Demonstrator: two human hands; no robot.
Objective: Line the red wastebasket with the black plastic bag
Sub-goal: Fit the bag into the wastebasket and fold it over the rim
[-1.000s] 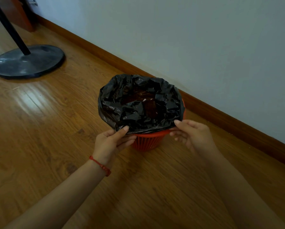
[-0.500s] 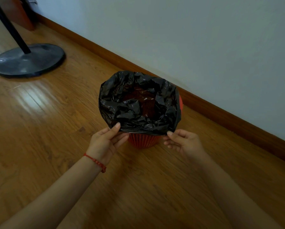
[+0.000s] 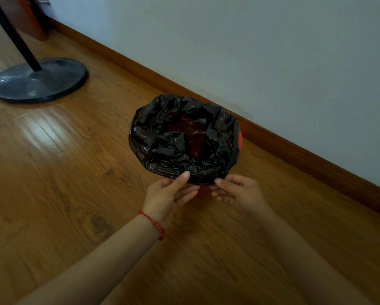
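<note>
1. The red wastebasket (image 3: pixel 240 137) stands on the wooden floor (image 3: pixel 63 183) close to the baseboard (image 3: pixel 294 150) of a pale wall (image 3: pixel 272 62). Almost all of it is hidden: only a sliver of red rim shows at the right side, and a bit of red mesh shows low down between the two hands.
2. The black plastic bag (image 3: pixel 175 146) sits inside the basket with its mouth spread wide and folded over the rim all the way round (the plastic is heavily crumpled). Through the thin bottom of the bag a reddish tint shows in the middle of the opening.
3. The left hand (image 3: pixel 167 197) is at the near edge of the bag, thumb laid on top of the folded-over plastic and fingers curled beneath it, pinching the hem. A red beaded bracelet (image 3: pixel 153 223) circles that wrist.
4. The right hand (image 3: pixel 237 192) is just beside it at the same near edge, thumb tip on the plastic and fingers curled underneath, pinching the hem as well.
5. The two hands are close together but not touching.
6. Far off to the left, a round dark stand base (image 3: pixel 39 80) with a black pole (image 3: pixel 15 38) rests on the floor, well apart from the basket.
</note>
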